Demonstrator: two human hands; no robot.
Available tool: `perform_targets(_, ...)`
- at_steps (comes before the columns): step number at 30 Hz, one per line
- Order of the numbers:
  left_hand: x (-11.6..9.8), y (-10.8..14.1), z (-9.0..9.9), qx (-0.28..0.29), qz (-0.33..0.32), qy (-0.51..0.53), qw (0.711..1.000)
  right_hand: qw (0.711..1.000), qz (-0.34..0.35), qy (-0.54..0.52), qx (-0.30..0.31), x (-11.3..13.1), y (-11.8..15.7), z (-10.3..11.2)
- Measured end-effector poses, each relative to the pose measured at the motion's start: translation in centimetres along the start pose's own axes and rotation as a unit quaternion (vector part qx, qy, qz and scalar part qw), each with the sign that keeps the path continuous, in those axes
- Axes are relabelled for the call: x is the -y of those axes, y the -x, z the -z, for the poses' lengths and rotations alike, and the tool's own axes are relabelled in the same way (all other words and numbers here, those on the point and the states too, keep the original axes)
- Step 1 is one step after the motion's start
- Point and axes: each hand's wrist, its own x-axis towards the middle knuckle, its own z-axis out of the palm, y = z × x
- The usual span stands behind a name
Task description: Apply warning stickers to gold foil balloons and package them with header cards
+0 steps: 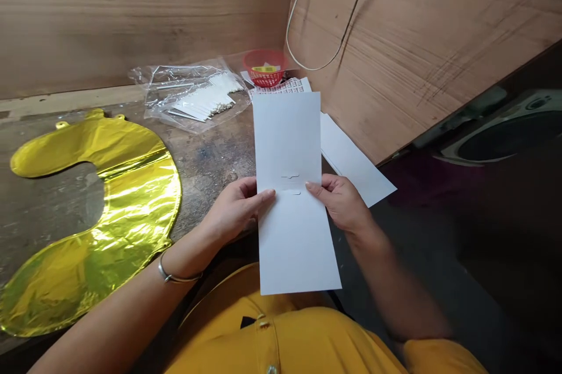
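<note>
A long white card (287, 140) is held up in front of me, with small cut slots and faint crease lines across its middle. My left hand (239, 204) grips its left edge, thumb on the near face and fingers behind. At the right edge, my right hand (345, 198) pinches it the same way. The fingers behind the card are partly hidden. To the left, a shiny gold foil balloon (136, 187), flat and C-shaped, lies on the table. More white cards (355, 163) rest behind my right hand.
On the wooden table (206, 157) lies a clear plastic bag (153, 93) of white sticks (197, 102). Behind the card are a red basket (267, 76) with yellow pieces and a printed sheet (294, 86). Wooden panels (197, 11) stand behind; a cable (290, 28) hangs there.
</note>
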Motion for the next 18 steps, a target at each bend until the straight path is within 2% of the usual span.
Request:
perform_targets(3,-0.1,0.7,0.5,-0.008,0.032,0.0,0.999,0.999,-0.008,-0.014,0.032,-0.6,0.1,-0.2)
perform_targets(6,0.0,0.7,1.0,-0.014,0.038,0.013,0.999,0.997,-0.015,-0.005,0.071,-0.3,0.2,0.3)
perform_targets(11,0.1,0.6,1.2,-0.023,0.033,0.04,0.998,0.996,-0.019,-0.017,0.086,-0.1,-0.1,0.3)
perform_targets(14,0.1,0.8,1.4,-0.01,0.024,0.052,0.998,0.993,-0.017,-0.049,0.101,-0.2,0.0,0.2)
perform_targets(16,0.1,1.0,1.7,0.001,0.016,0.056,0.998,0.988,-0.044,-0.069,0.128,-0.1,-0.1,0.4)
perform_targets(18,0.2,1.2,1.9,-0.013,0.008,0.047,0.999,0.984,-0.075,-0.063,0.15,0.2,-0.3,0.9)
